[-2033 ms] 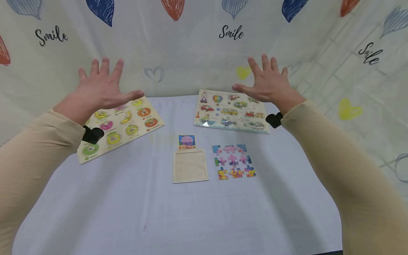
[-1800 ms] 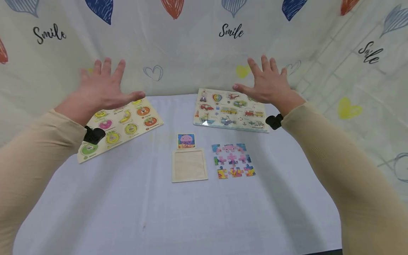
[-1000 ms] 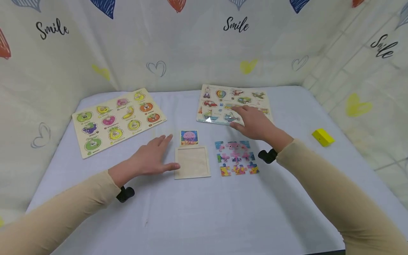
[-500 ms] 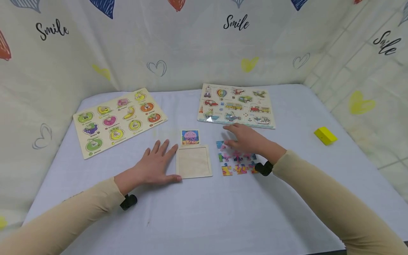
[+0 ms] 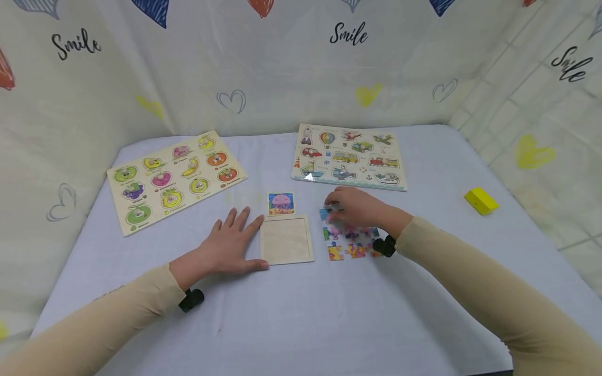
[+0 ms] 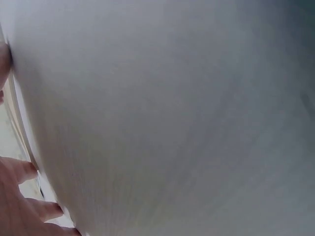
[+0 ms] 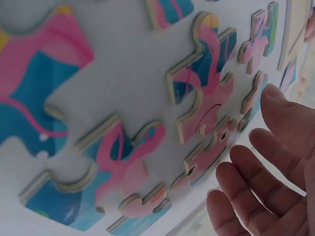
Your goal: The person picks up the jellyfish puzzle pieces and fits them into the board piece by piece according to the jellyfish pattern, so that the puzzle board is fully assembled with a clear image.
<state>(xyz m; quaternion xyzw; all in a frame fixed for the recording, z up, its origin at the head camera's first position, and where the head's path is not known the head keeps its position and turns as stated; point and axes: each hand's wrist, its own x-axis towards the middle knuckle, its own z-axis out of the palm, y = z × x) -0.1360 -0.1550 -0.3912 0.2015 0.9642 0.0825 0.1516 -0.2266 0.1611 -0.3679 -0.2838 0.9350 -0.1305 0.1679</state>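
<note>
In the head view my left hand lies spread on the cloth, index finger and thumb touching the left edge of a square wooden puzzle frame. Only parts of its fingers show in the left wrist view. My right hand reaches over jigsaw pieces laid in rows, covering part of the far row. In the right wrist view its thumb and loosely bent fingers surround the far-left jigsaw piece, which appears to lie flat. Beside it sits a pink eyed piece. A jellyfish picture card lies just beyond the frame.
A fruit puzzle board lies at the back left, and a vehicle puzzle board at the back right. A yellow block sits near the right side. A printed curtain hangs behind the white-covered table.
Both raised hands have come down to the table. My left hand has settled against the wooden frame; my right hand has moved back from the vehicle board to the pieces, its fingers bending.
</note>
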